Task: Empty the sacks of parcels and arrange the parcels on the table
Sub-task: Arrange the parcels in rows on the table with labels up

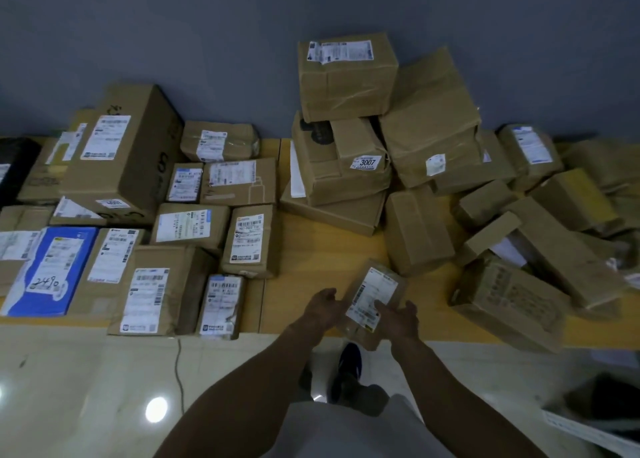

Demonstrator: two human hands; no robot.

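Observation:
A small brown parcel [375,293] with a white label facing up hangs over the front edge of the wooden table [322,249]. My right hand [398,319] holds its right side, thumb across the label. My left hand [323,307] touches its left edge with curled fingers. Left of it, labelled parcels lie in neat rows, among them a narrow taped box [221,307] and a blue and white mailer [48,270]. On the right, brown boxes sit in a loose heap, one marked 3007 [360,147].
A big carton [121,152] stands at the back left. The grey wall runs behind the table. A bare strip of tabletop lies between the rows and the heap. Below are pale floor tiles, a thin cable [179,371] and my shoe [349,357].

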